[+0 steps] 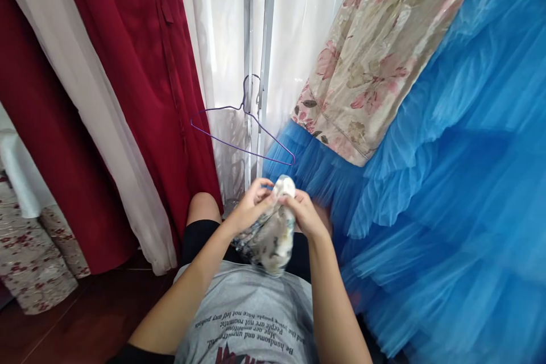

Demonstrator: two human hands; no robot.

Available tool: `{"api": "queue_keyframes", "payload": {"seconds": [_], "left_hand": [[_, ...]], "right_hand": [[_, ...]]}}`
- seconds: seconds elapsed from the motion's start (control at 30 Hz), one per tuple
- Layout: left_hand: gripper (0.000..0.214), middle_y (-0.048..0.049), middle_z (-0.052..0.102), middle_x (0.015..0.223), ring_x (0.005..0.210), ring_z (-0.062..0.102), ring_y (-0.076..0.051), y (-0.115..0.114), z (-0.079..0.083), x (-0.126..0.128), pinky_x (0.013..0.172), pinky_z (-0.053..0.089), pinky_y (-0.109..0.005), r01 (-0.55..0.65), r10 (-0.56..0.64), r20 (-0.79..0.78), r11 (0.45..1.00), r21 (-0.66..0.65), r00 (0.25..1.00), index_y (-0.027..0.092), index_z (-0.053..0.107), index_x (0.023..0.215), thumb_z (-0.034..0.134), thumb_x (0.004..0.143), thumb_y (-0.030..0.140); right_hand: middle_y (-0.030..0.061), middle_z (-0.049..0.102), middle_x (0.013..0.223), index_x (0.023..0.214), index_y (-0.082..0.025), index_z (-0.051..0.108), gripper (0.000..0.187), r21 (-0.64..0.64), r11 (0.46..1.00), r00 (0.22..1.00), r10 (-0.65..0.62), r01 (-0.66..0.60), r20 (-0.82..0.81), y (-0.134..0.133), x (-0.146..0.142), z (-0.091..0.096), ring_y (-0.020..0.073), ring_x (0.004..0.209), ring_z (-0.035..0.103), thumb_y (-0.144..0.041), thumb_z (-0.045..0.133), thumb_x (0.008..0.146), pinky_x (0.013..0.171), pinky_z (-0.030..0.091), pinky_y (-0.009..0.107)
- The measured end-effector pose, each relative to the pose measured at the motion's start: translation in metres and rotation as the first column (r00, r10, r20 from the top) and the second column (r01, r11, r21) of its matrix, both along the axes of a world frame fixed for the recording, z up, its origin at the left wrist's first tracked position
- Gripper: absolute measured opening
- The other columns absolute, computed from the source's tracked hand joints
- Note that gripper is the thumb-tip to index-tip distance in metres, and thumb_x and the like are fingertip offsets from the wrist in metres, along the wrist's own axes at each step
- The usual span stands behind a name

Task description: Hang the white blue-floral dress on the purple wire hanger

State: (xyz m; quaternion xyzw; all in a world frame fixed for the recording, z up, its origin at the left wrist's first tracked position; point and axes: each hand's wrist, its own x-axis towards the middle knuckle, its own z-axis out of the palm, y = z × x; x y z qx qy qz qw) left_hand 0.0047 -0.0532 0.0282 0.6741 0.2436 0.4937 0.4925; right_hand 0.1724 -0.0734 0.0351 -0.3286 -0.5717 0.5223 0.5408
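Note:
Both hands meet over my lap on a crumpled piece of patterned cloth [275, 239], white with dark and greenish marks and somewhat blurred. My left hand [255, 202] pinches its upper left side between thumb and fingers. On the upper right side, my right hand [302, 208] grips the same cloth, thumb toward the other thumb. A folded end of the cloth sticks up between the hands, and the rest hangs down onto my dark shorts. Just beyond the fingers, a thin purple clothes hanger [260, 154] hangs with nothing on it.
Metal uprights [265, 40] stand behind the hanger. Long red fabric [123, 68] and pale fabric hang at left. At right hang a floral garment [375, 68] and a large blue tulle skirt [469, 210]. Dark tiled floor [106, 318] shows at lower left.

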Motion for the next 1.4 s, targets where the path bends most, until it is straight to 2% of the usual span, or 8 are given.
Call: {"api": "queue_keyframes", "payload": {"seconds": [0.2,0.37,0.57,0.7,0.83,0.97,1.3,1.4], "left_hand": [[0.038,-0.0052,0.072,0.099,0.094,0.066,-0.024,-0.005,-0.034,-0.021,0.086,0.051,-0.033,0.049,-0.034,-0.470,0.999,0.019,0.882,0.015,0.069,0.102,0.066,0.089,0.051],[0.039,-0.0033,0.070,0.093,0.089,0.063,-0.022,0.017,-0.007,-0.045,0.080,0.049,-0.030,-0.131,0.215,-0.377,0.963,0.236,0.901,0.014,0.070,0.101,0.057,0.095,0.051],[0.039,-0.0044,0.069,0.090,0.082,0.063,-0.021,0.034,0.044,-0.073,0.072,0.049,-0.028,-0.267,0.303,-0.141,0.937,0.227,0.942,0.014,0.070,0.104,0.070,0.086,0.049],[0.041,-0.0023,0.069,0.085,0.075,0.062,-0.019,0.046,0.050,-0.120,0.067,0.046,-0.026,-0.312,0.341,-0.154,0.931,0.188,0.927,0.017,0.070,0.104,0.076,0.080,0.050],[0.039,0.0009,0.059,0.062,0.062,0.052,-0.016,0.068,0.035,-0.183,0.065,0.039,-0.026,-0.209,0.424,-0.576,0.891,0.402,0.699,0.018,0.066,0.066,0.074,0.079,0.054],[0.034,-0.0014,0.068,0.075,0.081,0.060,-0.021,0.098,0.033,-0.225,0.084,0.039,-0.030,-0.172,0.523,-0.672,0.838,0.518,0.524,0.021,0.070,0.071,0.074,0.078,0.054],[0.011,-0.0038,0.065,0.087,0.082,0.055,-0.020,0.184,0.138,-0.207,0.081,0.041,-0.031,-0.522,0.753,-0.345,0.645,0.558,0.561,0.020,0.059,0.087,0.049,0.082,0.020],[0.029,-0.0002,0.057,0.074,0.069,0.051,-0.019,0.190,0.155,-0.185,0.071,0.041,-0.030,-0.612,0.700,-0.267,0.711,0.345,0.662,0.020,0.054,0.104,0.056,0.075,0.017]], "right_hand": [[-0.0023,0.063,0.067,0.084,-0.020,0.068,0.025,0.261,0.917,0.950,-0.312,0.301,0.002,0.044,0.052,0.045,0.0138,0.055,0.052,-0.044,0.074,0.078,0.054,0.042,0.025],[-0.0014,0.068,0.076,0.086,-0.020,0.069,0.034,0.475,0.824,0.927,-0.373,0.309,0.045,0.127,0.076,0.092,0.0164,0.069,0.061,-0.053,0.076,0.077,0.068,0.051,0.028],[0.0039,0.074,0.074,0.080,-0.019,0.069,0.033,0.092,0.996,0.983,-0.001,-0.016,0.186,0.178,0.022,0.118,0.0217,0.073,0.069,-0.049,0.080,0.076,0.075,0.058,0.035],[0.0069,0.075,0.072,0.081,-0.015,0.072,0.025,-0.097,0.983,0.975,0.170,-0.157,0.142,0.167,0.006,0.120,0.0211,0.064,0.068,-0.036,0.082,0.075,0.067,0.058,0.034],[0.0057,0.076,0.075,0.087,-0.015,0.073,0.021,-0.039,0.988,0.980,0.156,-0.152,0.124,0.154,0.017,0.129,0.0218,0.065,0.070,-0.028,0.082,0.072,0.067,0.058,0.034],[0.0070,0.076,0.073,0.085,-0.015,0.073,0.022,-0.085,0.988,0.967,0.147,-0.132,0.209,0.151,0.028,0.144,0.0245,0.068,0.071,-0.026,0.084,0.070,0.067,0.058,0.036],[0.0110,0.074,0.070,0.082,-0.013,0.073,0.021,-0.137,0.990,0.936,0.072,-0.026,0.345,0.151,0.038,0.161,0.0295,0.064,0.072,-0.029,0.084,0.075,0.060,0.058,0.040],[0.0120,0.075,0.072,0.085,-0.015,0.073,0.020,-0.153,0.988,0.947,0.019,0.032,0.319,0.150,0.040,0.157,0.0320,0.068,0.073,-0.030,0.083,0.076,0.065,0.060,0.046]]}}
